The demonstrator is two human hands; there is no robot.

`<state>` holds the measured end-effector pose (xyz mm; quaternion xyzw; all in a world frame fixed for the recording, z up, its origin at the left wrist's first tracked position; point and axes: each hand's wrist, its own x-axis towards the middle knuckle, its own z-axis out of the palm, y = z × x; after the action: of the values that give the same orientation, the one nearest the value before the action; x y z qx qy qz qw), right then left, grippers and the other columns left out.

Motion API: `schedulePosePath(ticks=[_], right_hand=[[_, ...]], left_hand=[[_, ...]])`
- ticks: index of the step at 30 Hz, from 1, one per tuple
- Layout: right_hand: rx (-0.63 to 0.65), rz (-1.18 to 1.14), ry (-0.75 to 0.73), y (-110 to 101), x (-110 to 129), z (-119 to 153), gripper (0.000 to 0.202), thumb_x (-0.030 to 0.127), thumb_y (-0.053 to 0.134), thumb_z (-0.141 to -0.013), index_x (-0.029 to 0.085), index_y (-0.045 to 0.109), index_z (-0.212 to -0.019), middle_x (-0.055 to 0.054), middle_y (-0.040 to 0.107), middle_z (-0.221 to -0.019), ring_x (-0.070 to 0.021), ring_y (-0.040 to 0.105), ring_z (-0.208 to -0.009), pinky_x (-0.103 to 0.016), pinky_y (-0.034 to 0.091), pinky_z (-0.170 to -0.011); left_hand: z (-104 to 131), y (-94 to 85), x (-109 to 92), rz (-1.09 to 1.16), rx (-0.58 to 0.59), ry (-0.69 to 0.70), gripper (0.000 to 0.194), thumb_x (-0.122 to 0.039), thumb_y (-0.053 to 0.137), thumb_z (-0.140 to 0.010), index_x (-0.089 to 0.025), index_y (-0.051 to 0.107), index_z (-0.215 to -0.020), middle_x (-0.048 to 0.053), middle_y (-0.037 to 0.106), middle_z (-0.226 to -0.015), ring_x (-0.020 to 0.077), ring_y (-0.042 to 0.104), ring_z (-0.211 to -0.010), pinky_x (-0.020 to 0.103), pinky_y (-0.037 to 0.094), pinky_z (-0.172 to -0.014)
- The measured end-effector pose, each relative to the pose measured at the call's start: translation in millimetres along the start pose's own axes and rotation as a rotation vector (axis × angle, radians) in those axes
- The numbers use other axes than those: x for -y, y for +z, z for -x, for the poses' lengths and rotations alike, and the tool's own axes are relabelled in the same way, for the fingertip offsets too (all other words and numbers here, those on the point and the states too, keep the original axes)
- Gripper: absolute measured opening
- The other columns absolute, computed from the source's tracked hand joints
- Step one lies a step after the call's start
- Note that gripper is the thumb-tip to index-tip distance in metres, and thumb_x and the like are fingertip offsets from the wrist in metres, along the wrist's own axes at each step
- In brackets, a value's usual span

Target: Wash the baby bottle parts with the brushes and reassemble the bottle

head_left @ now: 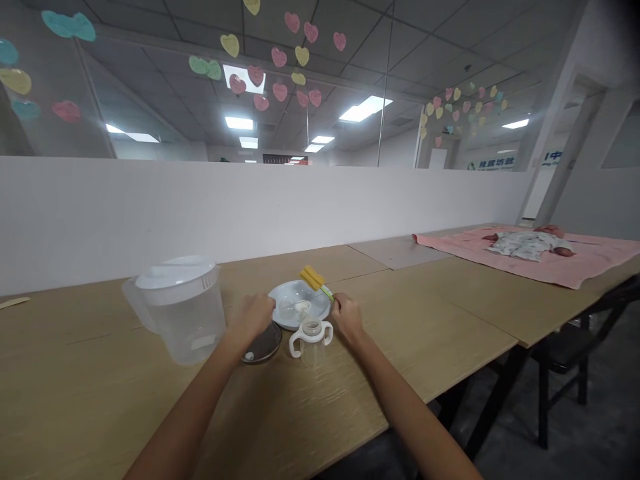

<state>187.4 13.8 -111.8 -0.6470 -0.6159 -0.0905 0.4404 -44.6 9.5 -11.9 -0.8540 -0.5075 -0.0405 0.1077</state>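
In the head view, my right hand [349, 315] is closed round the thin green handle of a bottle brush [313, 279]. Its yellow sponge head tilts up over a white bowl [281, 322] holding a small pale piece and what looks like clear water. At the bowl's left edge is my left hand [257, 315], its fingers curled; whatever they may grip is hidden. Below that hand lies a dark round dish [265, 345], partly covered by the wrist. A clear baby bottle [313, 350] with two white handles stands upright and uncapped in front of the bowl.
A large clear plastic pitcher [193, 320] with a white lid stands left of my left arm. On the far right, a baby doll [525, 245] in patterned clothing lies on a pink towel [565, 270]. A flat wooden stick [15, 303] rests at the far left. Behind the table [410, 327] rises a white wall.
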Motion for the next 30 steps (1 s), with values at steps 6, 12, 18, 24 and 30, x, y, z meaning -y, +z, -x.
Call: schedulePosePath(ticks=[6, 12, 18, 24, 30], right_hand=[[0.02, 0.019, 0.008, -2, 2, 1, 0.027, 0.009, 0.039, -0.077, 0.016, 0.066, -0.08, -0.006, 0.066, -0.078, -0.0119, 0.052, -0.065, -0.022, 0.026, -0.056], [0.042, 0.02, 0.006, -4, 4, 1, 0.027, 0.009, 0.039, -0.076, 0.015, 0.066, -0.08, -0.005, 0.064, -0.074, -0.012, 0.051, -0.064, -0.022, 0.025, -0.055], [0.028, -0.005, -0.009, -5, 3, 0, 0.028, 0.009, 0.038, -0.076, 0.015, 0.066, -0.077, -0.006, 0.065, -0.075, -0.0123, 0.052, -0.064, -0.022, 0.027, -0.055], [0.01, -0.102, -0.065, -2, 0, 3, 0.031, 0.009, 0.036, -0.073, 0.016, 0.065, -0.072, -0.005, 0.064, -0.07, -0.0128, 0.053, -0.064, -0.021, 0.03, -0.057], [-0.028, -0.174, -0.103, -3, -5, 1, 0.032, 0.011, 0.033, -0.074, 0.015, 0.065, -0.072, -0.006, 0.063, -0.068, -0.0137, 0.053, -0.065, -0.021, 0.034, -0.059]], left_hand=[[-8, 11.3, -19, 0.148, -0.011, 0.07, 0.035, -0.023, 0.032, -0.089, -0.016, 0.065, -0.102, 0.014, 0.064, -0.104, 0.0244, 0.06, -0.097, 0.035, 0.043, -0.085], [-41, 34.2, -18, 0.329, -0.014, 0.042, 0.04, -0.027, 0.051, -0.081, -0.017, 0.054, -0.119, 0.012, 0.055, -0.124, 0.0244, 0.051, -0.113, 0.033, 0.038, -0.095], [-50, 48.4, -15, 0.492, -0.029, 0.015, 0.032, -0.015, 0.062, -0.065, -0.015, 0.063, -0.097, 0.01, 0.061, -0.109, 0.0253, 0.056, -0.103, 0.034, 0.043, -0.09], [-38, 21.7, -10, 0.777, -0.16, 0.044, 0.043, -0.026, 0.053, -0.075, -0.017, 0.047, -0.117, 0.009, 0.057, -0.12, 0.0208, 0.057, -0.105, 0.032, 0.048, -0.084], [-20, -9.3, -15, 1.146, -0.377, 0.051, 0.044, -0.027, 0.055, -0.071, -0.015, 0.047, -0.112, 0.013, 0.053, -0.123, 0.0237, 0.056, -0.109, 0.036, 0.05, -0.085]])
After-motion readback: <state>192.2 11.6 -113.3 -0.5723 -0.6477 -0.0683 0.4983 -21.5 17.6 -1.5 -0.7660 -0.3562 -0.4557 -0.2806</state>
